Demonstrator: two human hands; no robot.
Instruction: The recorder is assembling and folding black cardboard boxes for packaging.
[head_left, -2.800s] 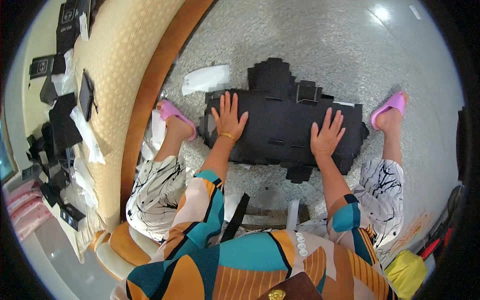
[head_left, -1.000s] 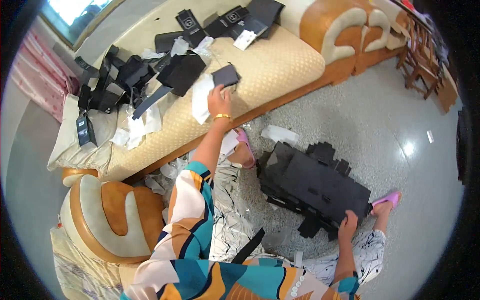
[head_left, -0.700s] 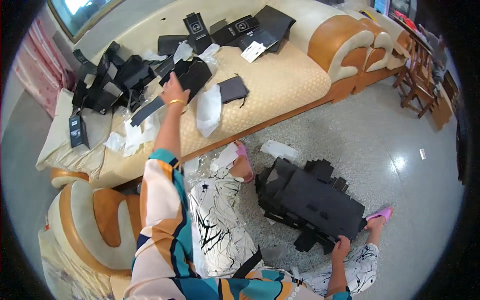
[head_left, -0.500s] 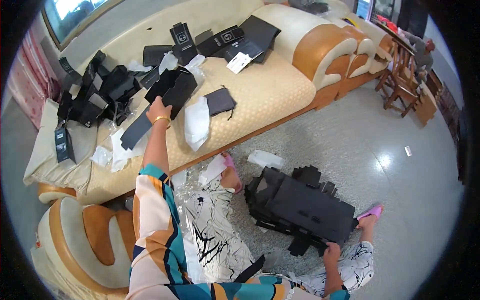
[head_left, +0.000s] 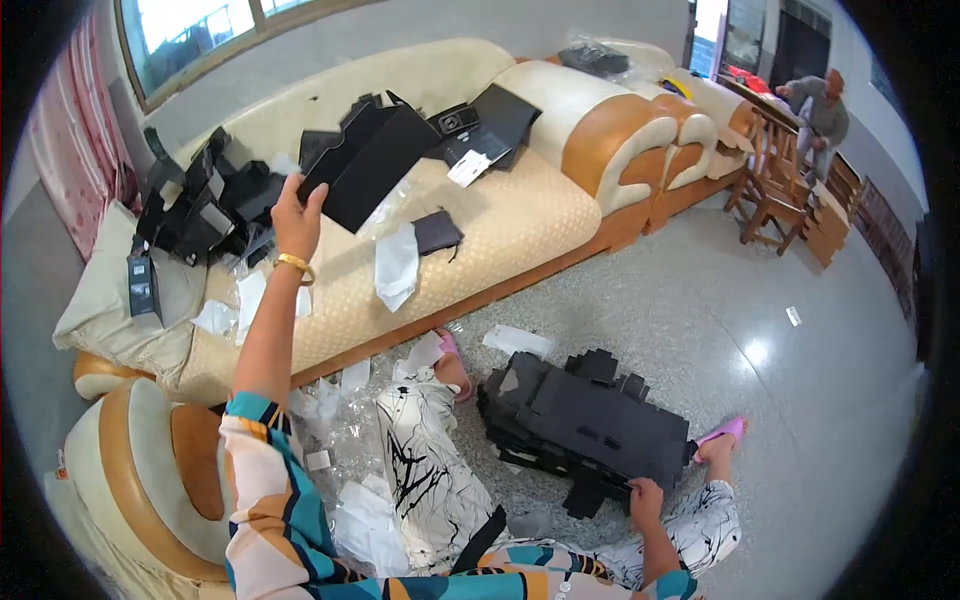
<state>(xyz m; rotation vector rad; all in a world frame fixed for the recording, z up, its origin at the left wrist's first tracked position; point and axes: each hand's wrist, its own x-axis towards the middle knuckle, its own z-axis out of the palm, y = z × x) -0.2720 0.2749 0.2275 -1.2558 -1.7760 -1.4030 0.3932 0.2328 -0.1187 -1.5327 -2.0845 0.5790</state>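
My left hand (head_left: 297, 215) is raised over the sofa, its thumb and fingers closed on the edge of an open black cardboard box (head_left: 380, 165), which tilts above the seat. Down on the floor lies a stack of flattened black boxes (head_left: 600, 425), between my legs. My right hand (head_left: 646, 502) rests at the near right corner of that stack, fingers bent against its edge; whether they pinch a sheet is hard to make out. Below the held box, a small dark drawstring pouch (head_left: 437, 232) and a white paper sleeve (head_left: 397, 268) lie on the sofa.
A heap of black boxes (head_left: 205, 200) fills the sofa's left end, with more boxes (head_left: 505, 115) toward its right. Clear plastic and white wrappers (head_left: 370, 520) litter the floor by my left leg. Wooden chairs (head_left: 770, 185) and another person (head_left: 825, 115) are at the far right.
My left hand has lifted the black box up off the sofa, turning it so a broad side shows. My right hand stays at the stack's corner. The view has shifted slightly.
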